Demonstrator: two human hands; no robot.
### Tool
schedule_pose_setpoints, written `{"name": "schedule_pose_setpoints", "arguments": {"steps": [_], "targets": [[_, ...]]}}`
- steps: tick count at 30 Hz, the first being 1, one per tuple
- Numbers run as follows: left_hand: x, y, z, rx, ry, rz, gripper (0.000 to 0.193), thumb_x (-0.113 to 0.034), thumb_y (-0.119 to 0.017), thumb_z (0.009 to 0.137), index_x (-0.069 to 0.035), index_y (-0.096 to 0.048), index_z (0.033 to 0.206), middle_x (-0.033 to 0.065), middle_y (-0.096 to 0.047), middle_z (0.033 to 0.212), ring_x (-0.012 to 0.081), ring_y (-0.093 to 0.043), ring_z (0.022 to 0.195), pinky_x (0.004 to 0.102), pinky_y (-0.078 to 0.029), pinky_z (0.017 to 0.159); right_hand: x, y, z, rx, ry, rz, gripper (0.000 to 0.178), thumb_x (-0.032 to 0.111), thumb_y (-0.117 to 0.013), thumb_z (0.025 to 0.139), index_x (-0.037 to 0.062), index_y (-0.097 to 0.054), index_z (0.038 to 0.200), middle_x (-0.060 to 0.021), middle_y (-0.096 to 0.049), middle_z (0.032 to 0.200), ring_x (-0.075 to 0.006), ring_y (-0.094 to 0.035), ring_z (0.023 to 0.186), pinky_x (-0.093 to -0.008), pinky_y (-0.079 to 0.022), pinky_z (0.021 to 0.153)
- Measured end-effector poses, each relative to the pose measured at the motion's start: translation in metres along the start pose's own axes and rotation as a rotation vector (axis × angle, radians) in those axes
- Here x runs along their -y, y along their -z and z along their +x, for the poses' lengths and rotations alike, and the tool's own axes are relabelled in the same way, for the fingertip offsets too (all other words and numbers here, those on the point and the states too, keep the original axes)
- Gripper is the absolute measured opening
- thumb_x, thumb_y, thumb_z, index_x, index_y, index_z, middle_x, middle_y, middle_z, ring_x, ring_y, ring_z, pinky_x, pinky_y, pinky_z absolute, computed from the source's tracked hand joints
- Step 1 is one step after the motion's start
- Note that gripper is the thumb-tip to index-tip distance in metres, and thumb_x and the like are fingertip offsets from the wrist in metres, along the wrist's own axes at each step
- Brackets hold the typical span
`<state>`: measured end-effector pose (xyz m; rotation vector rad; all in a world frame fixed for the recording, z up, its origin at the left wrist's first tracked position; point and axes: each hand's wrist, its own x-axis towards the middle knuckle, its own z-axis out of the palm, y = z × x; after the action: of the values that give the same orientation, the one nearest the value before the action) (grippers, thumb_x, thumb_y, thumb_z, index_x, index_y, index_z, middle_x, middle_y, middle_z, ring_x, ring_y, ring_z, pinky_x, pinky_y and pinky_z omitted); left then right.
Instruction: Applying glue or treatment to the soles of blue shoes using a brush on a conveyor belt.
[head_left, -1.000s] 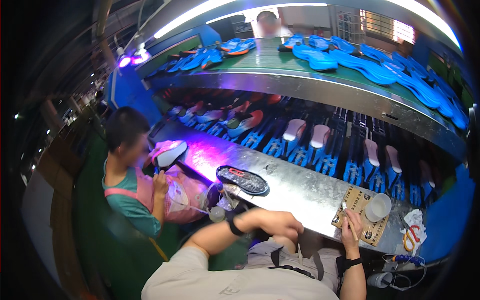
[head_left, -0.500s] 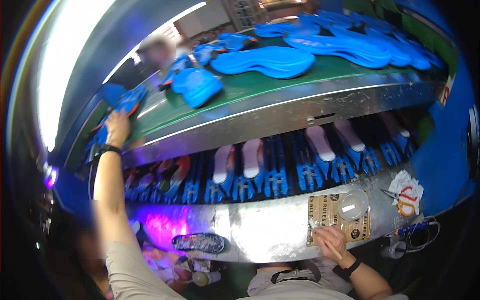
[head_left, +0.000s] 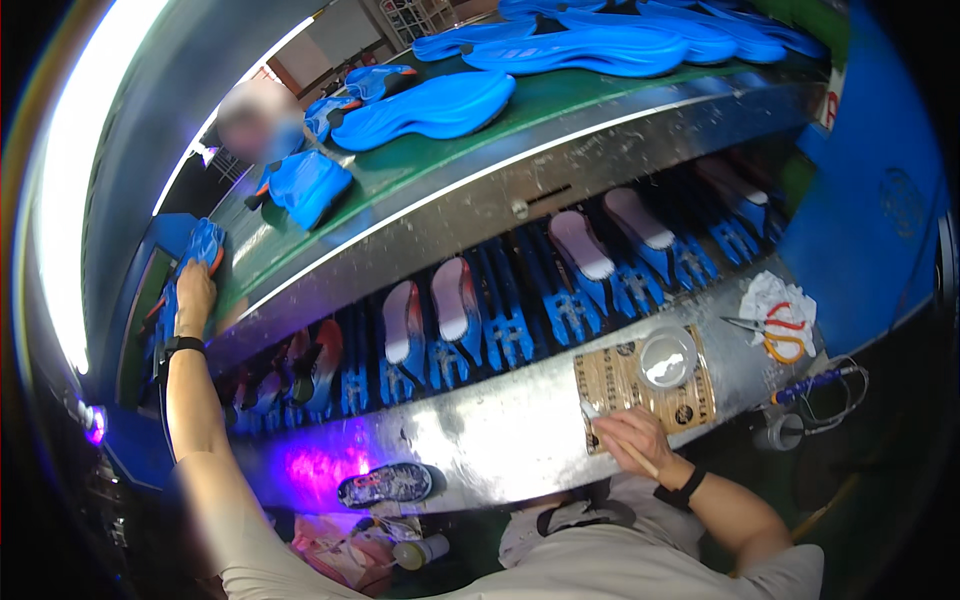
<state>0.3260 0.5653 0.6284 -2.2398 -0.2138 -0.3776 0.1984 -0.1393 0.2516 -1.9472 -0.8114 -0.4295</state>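
My left hand [head_left: 195, 292] reaches to the far left of the green belt, fingers closed around the near end of a blue shoe sole [head_left: 205, 243] with an orange edge; part of the grip is hidden. My right hand [head_left: 637, 440] holds a thin brush [head_left: 640, 460] with a pale wooden handle. Its whitish tip points left, over a brown printed sheet [head_left: 600, 375] on the metal ledge. A clear round dish [head_left: 668, 358] stands on that sheet, just beyond the right hand. Left along the ledge lies a dark speckled shoe sole [head_left: 385, 485].
Several blue soles [head_left: 425, 110] lie on the green belt [head_left: 385, 185]. Below it, pale pink, sole-shaped pieces [head_left: 580, 245] sit in a blue-black rack [head_left: 510, 340]. Orange-handled scissors [head_left: 783, 340] lie by crumpled white paper [head_left: 775, 298]. Beyond the belt is a person [head_left: 258, 120].
The whole view has shifted and tilted, so the belt, rack and ledge sit further left in the picture. Both hands keep nearly the same places by the blue sole and the brown sheet.
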Motion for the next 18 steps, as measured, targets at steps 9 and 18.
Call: {"name": "schedule_pose_setpoints", "arguments": {"steps": [9, 18], "targets": [[-0.047, 0.157, -0.098, -0.249, 0.552, -0.666, 0.047, -0.038, -0.066, 0.099, 0.008, -0.07, 0.092, 0.0198, -0.066, 0.076, 0.0253, -0.065, 0.065, 0.0396, -0.052, 0.068, 0.011, -0.001, -0.008, -0.036, 0.004, 0.048, 0.023, 0.005, -0.069, 0.089, 0.0003, -0.071, 0.112, -0.0154, -0.07, 0.099, -0.034, -0.068, 0.089, -0.0411, -0.054, 0.079], [-0.137, 0.11, -0.168, -0.193, 0.711, -2.152, 0.031, -0.014, -0.066, 0.098, 0.002, -0.062, 0.124, 0.0086, -0.07, 0.111, 0.017, -0.068, 0.096, 0.03, -0.055, 0.081, 0.01, 0.074, 0.019, -0.317, -0.258, 0.116, 0.013, 0.01, -0.067, 0.092, 0.0006, -0.072, 0.1, -0.0135, -0.074, 0.088, -0.0272, -0.072, 0.078, -0.039, -0.055, 0.07]]}}
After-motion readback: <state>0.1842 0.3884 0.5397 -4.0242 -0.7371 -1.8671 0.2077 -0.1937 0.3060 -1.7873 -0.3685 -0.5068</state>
